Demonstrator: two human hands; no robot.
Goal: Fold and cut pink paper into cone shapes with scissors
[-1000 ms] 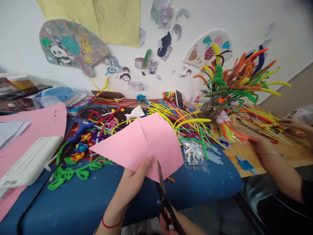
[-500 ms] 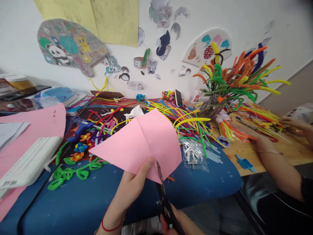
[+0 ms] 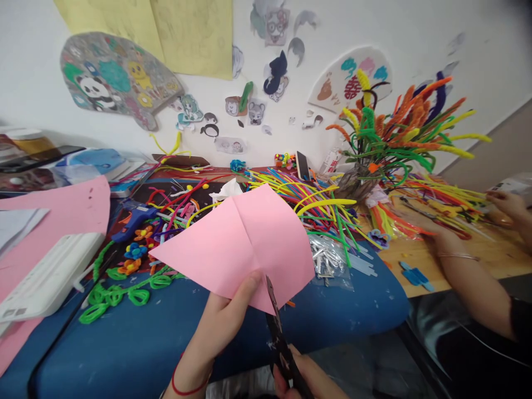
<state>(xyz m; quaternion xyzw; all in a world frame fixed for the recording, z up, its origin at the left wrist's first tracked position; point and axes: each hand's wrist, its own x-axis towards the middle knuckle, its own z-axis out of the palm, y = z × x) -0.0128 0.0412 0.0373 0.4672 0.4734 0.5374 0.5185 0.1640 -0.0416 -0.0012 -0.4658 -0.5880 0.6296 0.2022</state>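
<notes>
A pink sheet of paper (image 3: 233,238) with a crease down its middle and a curved right edge is held up in front of me. My left hand (image 3: 233,310) pinches its lower edge, thumb on top and the fingers hidden underneath. Black scissors (image 3: 283,352) are gripped in my right hand (image 3: 305,377) at the bottom of the view. Their blades point up and away, lying over the paper's lower edge just right of my left thumb. The lower blade is partly hidden by the paper.
A blue-covered table (image 3: 166,343) lies below. Pipe cleaners (image 3: 286,194), a blue glue gun (image 3: 135,219), a white device (image 3: 50,277) and a bag of metal pieces (image 3: 330,260) surround the paper. At right, another person's arm (image 3: 469,271) reaches over a wooden table (image 3: 461,277).
The paper's right part has swung slightly outward to the right beside the scissors. My hands stay nearly in place. The other person's far hand has shifted a little at the right edge.
</notes>
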